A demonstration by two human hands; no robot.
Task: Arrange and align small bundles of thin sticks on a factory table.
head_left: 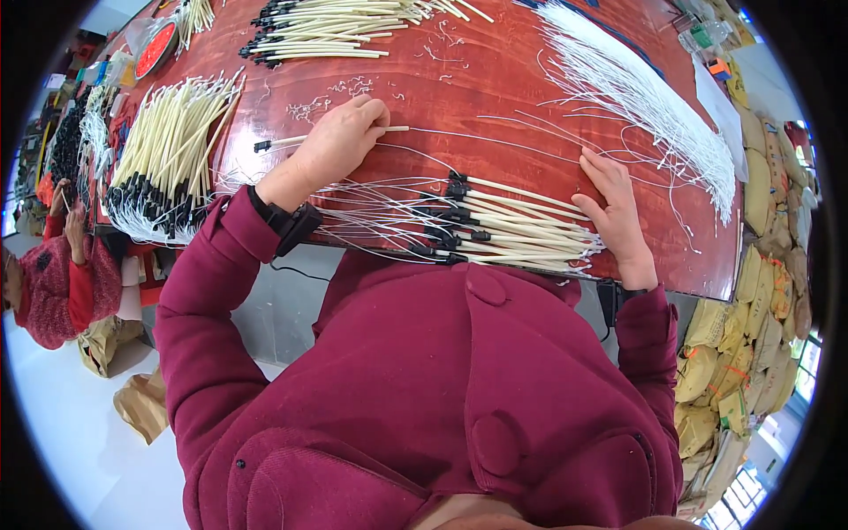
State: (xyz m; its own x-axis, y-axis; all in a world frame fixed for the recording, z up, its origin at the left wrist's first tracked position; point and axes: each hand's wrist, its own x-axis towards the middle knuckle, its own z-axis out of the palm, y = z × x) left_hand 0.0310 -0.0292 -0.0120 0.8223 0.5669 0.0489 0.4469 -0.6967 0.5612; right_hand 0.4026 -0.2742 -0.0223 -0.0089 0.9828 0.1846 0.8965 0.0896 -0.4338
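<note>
Left hand [340, 141] rests on the red-brown tabletop [495, 79], fingers [371, 115] curled down onto a single cream tube [344, 137] with a black end cap and a thin white wire trailing out to the right. Looks like it's pinned flat to stop it rolling. Whether the fingers actually pinch it or just press on it, I cannot tell.

Right hand [618, 212] lies flat, fingers together and extended, holding nothing. It touches the right end of the finished bundle [503, 234], cream tubes with black connectors lined up at the near edge; probably squaring the ends.

Loose white wires [654, 97] are heaped to the right, within reach of that hand. More tube piles sit at left [168, 155] and at the far edge [327, 31].

Another person in red [62, 283] works at far left.
</note>
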